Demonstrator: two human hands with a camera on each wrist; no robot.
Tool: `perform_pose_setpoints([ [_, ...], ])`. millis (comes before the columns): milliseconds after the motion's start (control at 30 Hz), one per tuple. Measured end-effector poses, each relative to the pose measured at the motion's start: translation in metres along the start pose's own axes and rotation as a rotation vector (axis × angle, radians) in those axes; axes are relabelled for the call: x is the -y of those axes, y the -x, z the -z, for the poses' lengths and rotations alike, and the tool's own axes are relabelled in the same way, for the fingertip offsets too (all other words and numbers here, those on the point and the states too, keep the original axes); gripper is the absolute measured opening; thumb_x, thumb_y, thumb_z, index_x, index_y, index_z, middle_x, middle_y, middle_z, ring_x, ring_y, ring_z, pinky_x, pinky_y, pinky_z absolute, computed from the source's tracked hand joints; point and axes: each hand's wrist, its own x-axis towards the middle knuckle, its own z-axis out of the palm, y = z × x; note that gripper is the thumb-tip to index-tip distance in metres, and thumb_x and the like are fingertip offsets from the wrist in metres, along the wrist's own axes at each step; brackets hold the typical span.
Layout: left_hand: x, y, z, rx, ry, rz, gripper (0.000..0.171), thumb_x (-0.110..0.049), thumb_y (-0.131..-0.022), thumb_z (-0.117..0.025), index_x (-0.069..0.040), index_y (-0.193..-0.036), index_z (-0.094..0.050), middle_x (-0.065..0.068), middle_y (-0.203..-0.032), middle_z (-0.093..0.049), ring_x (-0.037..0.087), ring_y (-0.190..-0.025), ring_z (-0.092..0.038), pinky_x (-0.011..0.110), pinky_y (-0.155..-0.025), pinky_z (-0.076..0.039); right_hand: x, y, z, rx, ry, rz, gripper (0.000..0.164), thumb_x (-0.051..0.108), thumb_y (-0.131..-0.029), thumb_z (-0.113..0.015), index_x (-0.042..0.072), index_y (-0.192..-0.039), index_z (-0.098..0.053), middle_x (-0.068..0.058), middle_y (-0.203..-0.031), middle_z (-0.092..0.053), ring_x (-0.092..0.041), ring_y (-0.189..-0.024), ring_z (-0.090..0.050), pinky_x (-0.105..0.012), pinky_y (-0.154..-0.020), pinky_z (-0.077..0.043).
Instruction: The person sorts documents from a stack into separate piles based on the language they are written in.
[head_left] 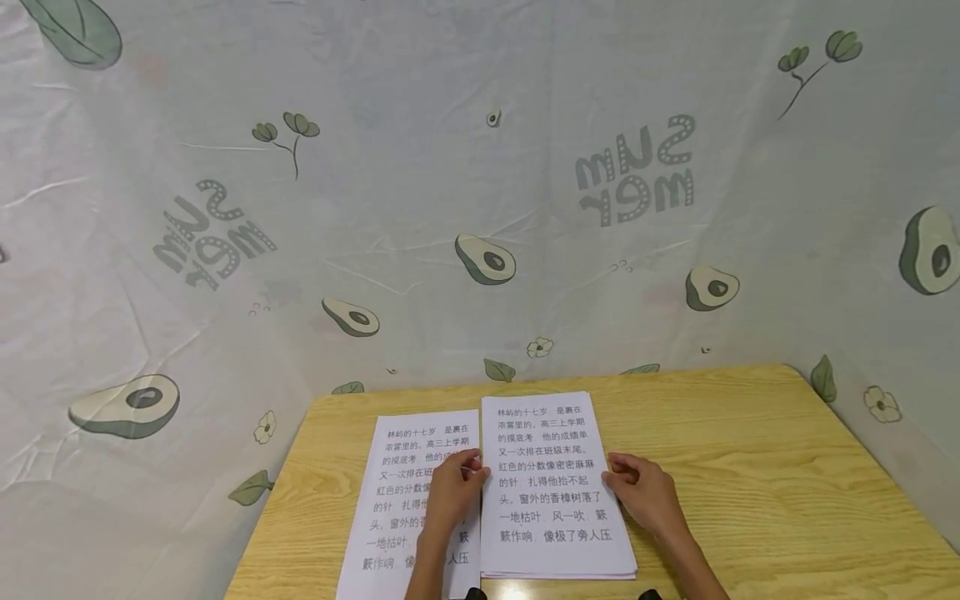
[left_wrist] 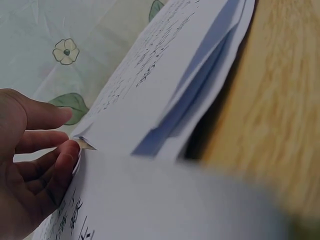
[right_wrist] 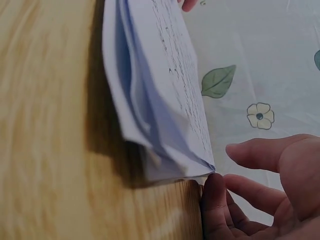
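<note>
Two stacks of white paper printed with large Chinese characters lie side by side on a wooden table. The right paper stack (head_left: 551,475) sits between both hands, slightly farther back than the left paper stack (head_left: 378,500). My left hand (head_left: 452,493) reaches over the left stack and touches the right stack's left edge with its fingertips. At the opposite edge, my right hand (head_left: 648,497) has its fingertips against the paper. Loosely bent fingers meet the edge in the right wrist view, with the thumb (right_wrist: 255,154) apart from the paper. Uneven layers show along the stack's near end (left_wrist: 195,80).
The wood-grain table (head_left: 757,483) extends to the right of the stacks. Behind it hangs a pale cloth (head_left: 420,192) printed with avocados, leaves and flowers. Two small black objects (head_left: 649,594) show at the bottom edge of the head view.
</note>
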Motion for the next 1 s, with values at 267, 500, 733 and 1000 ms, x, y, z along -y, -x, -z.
perform_pose_setpoints([
  [267,-0.0025,0.0024,-0.0042,-0.034,-0.071,-0.023,0.041,-0.019,-0.093,-0.082,-0.008,-0.131,-0.076,-0.005,-0.097,-0.066,0.009,-0.082,-0.057,0.020,-0.067,-0.046,0.0006,0.0011,-0.0011,-0.004,0.050,0.017,0.042,0.015,-0.097,-0.075,-0.007,-0.132,-0.071,-0.024,-0.123,-0.073,-0.026,-0.099,-0.072,-0.022,-0.072,-0.052],
  [500,-0.0043,0.0032,-0.0041,-0.049,-0.094,-0.056,0.039,-0.018,-0.093,-0.082,-0.006,-0.129,-0.076,-0.004,-0.097,-0.066,0.009,-0.080,-0.055,0.020,-0.067,-0.044,0.0005,0.0005,-0.0021,-0.002,0.067,0.047,0.041,0.013,-0.096,-0.076,-0.007,-0.132,-0.072,-0.021,-0.116,-0.073,-0.021,-0.095,-0.068,-0.021,-0.070,-0.051],
  [733,-0.0052,0.0046,-0.0032,-0.044,-0.091,-0.059,0.039,-0.018,-0.093,-0.082,-0.007,-0.130,-0.077,-0.003,-0.097,-0.066,0.009,-0.081,-0.054,0.020,-0.068,-0.045,0.0022,0.0013,-0.0009,0.013,0.068,0.061,0.041,0.012,-0.096,-0.076,-0.007,-0.133,-0.071,-0.021,-0.117,-0.073,-0.021,-0.095,-0.068,-0.021,-0.070,-0.051],
  [1000,-0.0063,0.0036,-0.0024,-0.026,-0.087,-0.077,0.041,-0.018,-0.094,-0.081,-0.007,-0.133,-0.075,0.001,-0.102,-0.069,0.010,-0.085,-0.059,0.021,-0.071,-0.049,0.0037,0.0033,0.0014,0.027,0.062,0.073,0.041,0.012,-0.098,-0.075,-0.006,-0.135,-0.070,-0.026,-0.126,-0.070,-0.026,-0.100,-0.071,-0.022,-0.071,-0.053],
])
